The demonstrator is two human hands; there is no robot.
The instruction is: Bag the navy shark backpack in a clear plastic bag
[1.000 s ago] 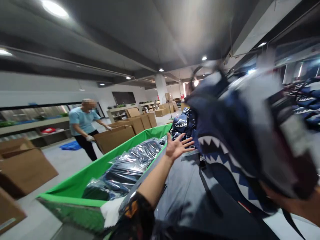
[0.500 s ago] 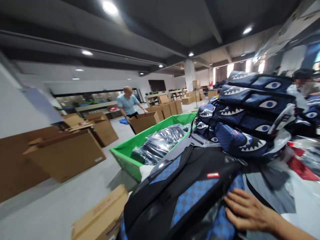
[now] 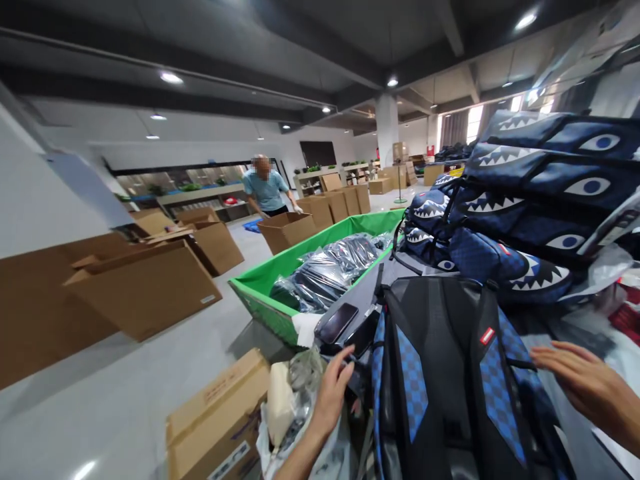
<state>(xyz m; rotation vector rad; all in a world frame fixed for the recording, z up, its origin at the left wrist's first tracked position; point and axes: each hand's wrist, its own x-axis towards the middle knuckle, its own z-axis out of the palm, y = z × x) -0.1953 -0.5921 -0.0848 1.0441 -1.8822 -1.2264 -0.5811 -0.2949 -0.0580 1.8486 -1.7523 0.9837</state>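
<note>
Warehouse space spreads out under a dark beamed ceiling with round lamps, its pale floor strewn with open brown cardboard cartons [image 3: 145, 290]. Nearest the camera, a grey work table [image 3: 373, 283] carries a black backpack with blue checkered panels [image 3: 450, 373], lying back-side up at the table's near edge, its padded straps running toward the camera. The left hand [image 3: 333, 393] sits at the backpack's left edge, fingers loosely curled and touching the dark strap or fabric there; whether it actually grips is hard to tell. The right hand [image 3: 583, 383] hovers just off the backpack's right side, fingers spread and flat, holding nothing. A dark smartphone [image 3: 336, 323] lies on the table's left edge, just beyond the left hand. Behind the backpack, toward the table's far right, stands a stack of navy shark-face bags with white teeth and blue eyes [image 3: 530, 200]. Beside the table's left edge runs a long green bin [image 3: 260, 283] filled with plastic-wrapped dark bags [image 3: 325, 270]. Below the left hand, a small cardboard box [image 3: 220, 420] stands on the floor next to crumpled clear plastic [image 3: 300, 373]. Far off, a person in a light blue shirt [image 3: 265, 190] bends over a carton.
</note>
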